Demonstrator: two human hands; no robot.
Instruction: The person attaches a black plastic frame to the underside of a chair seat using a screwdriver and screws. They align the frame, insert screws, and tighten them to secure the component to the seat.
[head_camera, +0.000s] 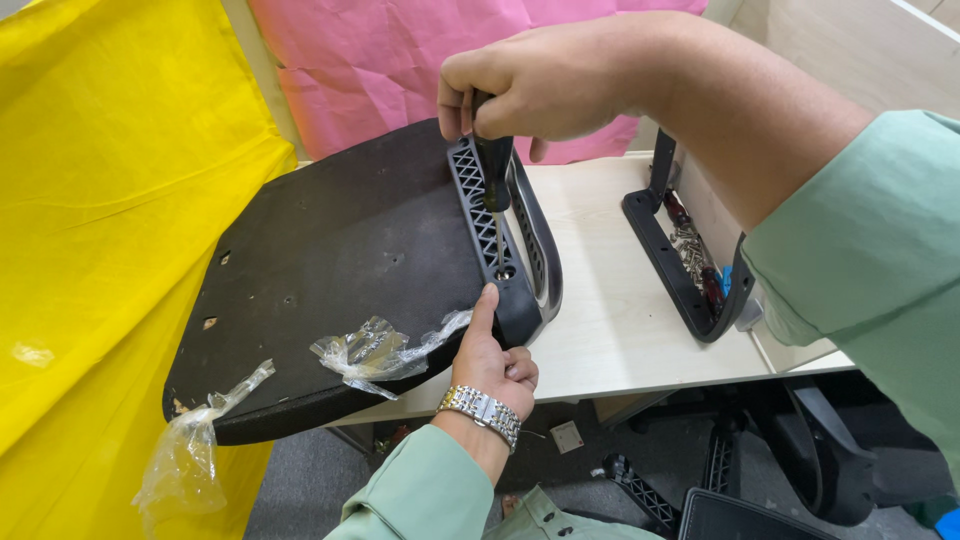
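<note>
**The screwdriver could slip off the screw**

The right hand (540, 85) is wrapped tight around the black handle of a screwdriver (493, 160). The tool stands almost straight up, and its thin tip goes down into a hole in the black armrest (505, 235). The armrest lies on the underside of a dark seat board (330, 260), at the board's right edge. The board rests on the pale worktop (610, 320) and hangs over its near edge.

The left hand (490, 365) has one finger stretched out, touching the armrest just beside the hole; its other fingers are curled in and hold nothing.

If the tip jumps out of the screw, it could poke that finger, because the finger is so close. A hard push could also tip the board, since part of it has no worktop under it. The loose clear plastic wrap (375, 355) near the left hand might make the grip slippery.
</note>
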